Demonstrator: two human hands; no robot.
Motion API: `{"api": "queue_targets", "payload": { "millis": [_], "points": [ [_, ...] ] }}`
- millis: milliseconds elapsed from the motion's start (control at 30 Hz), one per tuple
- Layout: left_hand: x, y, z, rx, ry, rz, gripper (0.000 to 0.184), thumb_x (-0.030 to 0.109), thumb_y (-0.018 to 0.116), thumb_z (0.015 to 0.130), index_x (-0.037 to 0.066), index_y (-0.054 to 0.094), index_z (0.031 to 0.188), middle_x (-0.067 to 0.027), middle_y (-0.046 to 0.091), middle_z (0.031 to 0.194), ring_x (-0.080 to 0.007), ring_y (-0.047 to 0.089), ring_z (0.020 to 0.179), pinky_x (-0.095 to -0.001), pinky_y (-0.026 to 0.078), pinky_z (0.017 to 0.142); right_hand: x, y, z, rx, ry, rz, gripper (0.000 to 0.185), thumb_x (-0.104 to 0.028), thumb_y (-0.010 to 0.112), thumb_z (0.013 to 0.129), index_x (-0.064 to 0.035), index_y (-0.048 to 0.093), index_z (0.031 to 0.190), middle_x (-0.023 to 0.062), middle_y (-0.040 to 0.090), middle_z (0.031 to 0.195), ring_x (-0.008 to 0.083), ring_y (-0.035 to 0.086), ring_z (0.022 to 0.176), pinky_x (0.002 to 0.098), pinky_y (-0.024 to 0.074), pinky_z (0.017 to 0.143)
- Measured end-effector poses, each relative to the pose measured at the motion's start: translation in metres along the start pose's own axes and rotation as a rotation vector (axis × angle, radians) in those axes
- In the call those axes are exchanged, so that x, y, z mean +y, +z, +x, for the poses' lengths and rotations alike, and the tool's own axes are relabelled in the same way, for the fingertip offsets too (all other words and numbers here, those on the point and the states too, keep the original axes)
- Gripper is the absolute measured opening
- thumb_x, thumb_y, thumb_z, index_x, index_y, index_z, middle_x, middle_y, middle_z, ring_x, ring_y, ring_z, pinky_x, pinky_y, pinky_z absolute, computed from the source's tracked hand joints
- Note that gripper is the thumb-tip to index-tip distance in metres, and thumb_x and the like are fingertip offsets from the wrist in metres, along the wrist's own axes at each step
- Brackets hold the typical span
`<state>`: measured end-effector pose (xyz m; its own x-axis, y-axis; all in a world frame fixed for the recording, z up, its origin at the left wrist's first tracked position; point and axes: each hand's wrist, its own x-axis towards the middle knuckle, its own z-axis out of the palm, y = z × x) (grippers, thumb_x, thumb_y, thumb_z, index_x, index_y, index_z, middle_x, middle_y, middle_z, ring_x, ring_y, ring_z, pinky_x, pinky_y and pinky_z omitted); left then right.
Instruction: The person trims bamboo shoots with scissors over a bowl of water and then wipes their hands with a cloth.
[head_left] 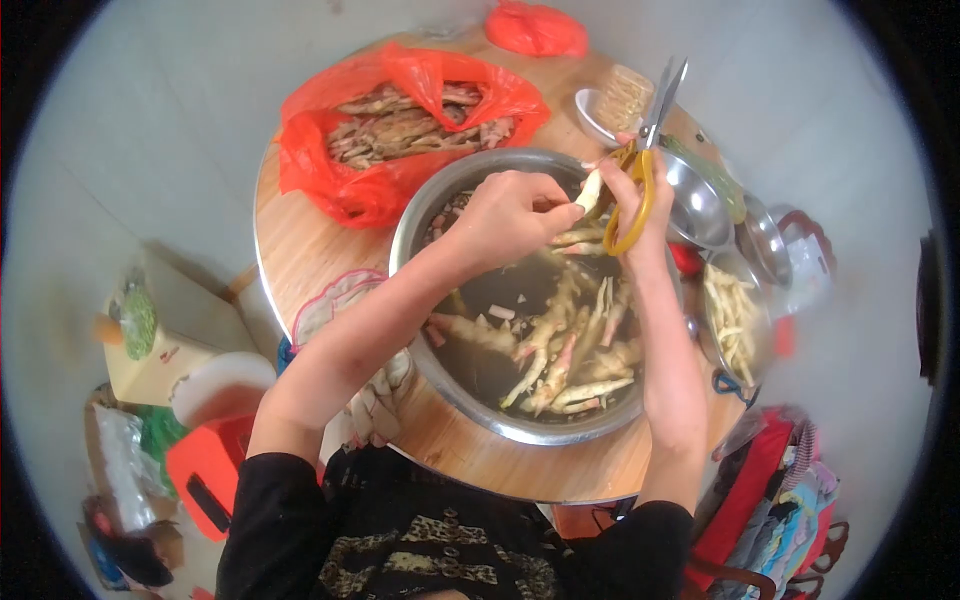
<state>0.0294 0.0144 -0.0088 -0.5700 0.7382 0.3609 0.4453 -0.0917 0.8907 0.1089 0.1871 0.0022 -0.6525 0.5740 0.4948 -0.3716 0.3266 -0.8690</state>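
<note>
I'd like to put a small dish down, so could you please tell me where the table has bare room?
The table shows bare wood on the left, bordered by the red bag, the cloth and the metal basin. Another narrow strip lies between the basin and the near edge. The right side is crowded with steel bowls.

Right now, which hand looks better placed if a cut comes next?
Probably the right hand: it holds the yellow-handled scissors, while the left hand pinches the pale root piece.

Bright, even light; fisheye curve, black corners
</note>
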Motion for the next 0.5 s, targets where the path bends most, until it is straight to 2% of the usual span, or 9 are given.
{"api": "queue_targets", "payload": {
  "millis": [133, 233, 300, 333, 400, 433, 500],
  "points": [
    [-0.005, 0.001, 0.0, 0.006, 0.07, 0.239, 0.03, 0.027, 0.066, 0.088, -0.003, 0.072, 0.085, -0.0175, 0.07, 0.076, -0.0229, 0.066, 0.061, -0.0374, 0.051, 0.063, 0.002, 0.003, -0.003, -0.022, -0.072, -0.108, 0.034, -0.007, 0.069, 0.087, -0.0014, 0.06, 0.119, 0.002, 0.06, 0.087, 0.0106, 0.06, 0.079, 0.0259, 0.0483, 0.069],
    [-0.007, 0.0, 0.002, -0.034, 0.007, 0.078, 0.03, 0.027, 0.067, 0.088, -0.002, 0.072, 0.081, -0.0136, 0.071, 0.073, -0.0197, 0.066, 0.06, -0.0345, 0.052, 0.061, 0.005, 0.003, -0.003, -0.04, -0.093, -0.091, 0.034, -0.007, 0.069, 0.086, -0.002, 0.06, 0.119, 0.0022, 0.061, 0.088, 0.0105, 0.06, 0.079, 0.0256, 0.0487, 0.068],
    [-0.005, -0.004, 0.004, -0.144, -0.2, -0.259, 0.027, 0.026, 0.068, 0.092, -0.001, 0.073, 0.095, -0.0066, 0.072, 0.082, -0.0137, 0.068, 0.068, -0.0265, 0.053, 0.059, -0.001, 0.0, -0.004, -0.05, -0.022, -0.048, 0.035, -0.007, 0.069, 0.086, -0.0018, 0.059, 0.119, 0.003, 0.061, 0.09, 0.0114, 0.061, 0.08, 0.0261, 0.0493, 0.069],
    [-0.002, -0.005, 0.004, -0.142, -0.2, -0.259, 0.027, 0.026, 0.068, 0.092, -0.001, 0.073, 0.095, -0.0066, 0.072, 0.082, -0.0137, 0.068, 0.068, -0.0265, 0.053, 0.059, -0.004, 0.0, -0.004, -0.058, 0.049, -0.004, 0.036, -0.006, 0.069, 0.086, -0.0016, 0.059, 0.12, 0.0037, 0.062, 0.092, 0.0123, 0.062, 0.081, 0.0266, 0.0499, 0.07],
    [0.004, -0.008, 0.003, -0.199, -0.303, -0.444, 0.032, 0.035, 0.067, 0.094, 0.003, 0.072, 0.099, -0.0053, 0.072, 0.085, -0.0138, 0.068, 0.068, -0.0257, 0.054, 0.06, -0.01, 0.001, -0.004, -0.06, 0.086, 0.059, 0.036, -0.006, 0.068, 0.086, -0.0012, 0.058, 0.12, 0.0046, 0.062, 0.093, 0.0134, 0.063, 0.082, 0.0268, 0.0503, 0.07],
    [0.004, -0.007, 0.004, -0.2, -0.302, -0.444, 0.032, 0.035, 0.067, 0.094, 0.003, 0.072, 0.099, -0.0053, 0.072, 0.085, -0.0138, 0.068, 0.068, -0.0257, 0.054, 0.06, -0.012, 0.001, -0.005, -0.06, 0.123, 0.12, 0.036, -0.006, 0.068, 0.086, -0.0008, 0.058, 0.12, 0.0054, 0.063, 0.094, 0.0146, 0.064, 0.083, 0.027, 0.0507, 0.07],
    [0.004, -0.007, 0.005, -0.18, -0.424, -0.586, 0.04, 0.044, 0.065, 0.095, 0.005, 0.07, 0.103, -0.0039, 0.069, 0.083, -0.0121, 0.064, 0.062, -0.0253, 0.05, 0.054, -0.01, 0.003, -0.005, -0.047, 0.095, 0.147, 0.036, -0.006, 0.068, 0.086, -0.0002, 0.058, 0.12, 0.006, 0.063, 0.094, 0.0156, 0.065, 0.083, 0.0272, 0.0511, 0.07]
  ]
}}
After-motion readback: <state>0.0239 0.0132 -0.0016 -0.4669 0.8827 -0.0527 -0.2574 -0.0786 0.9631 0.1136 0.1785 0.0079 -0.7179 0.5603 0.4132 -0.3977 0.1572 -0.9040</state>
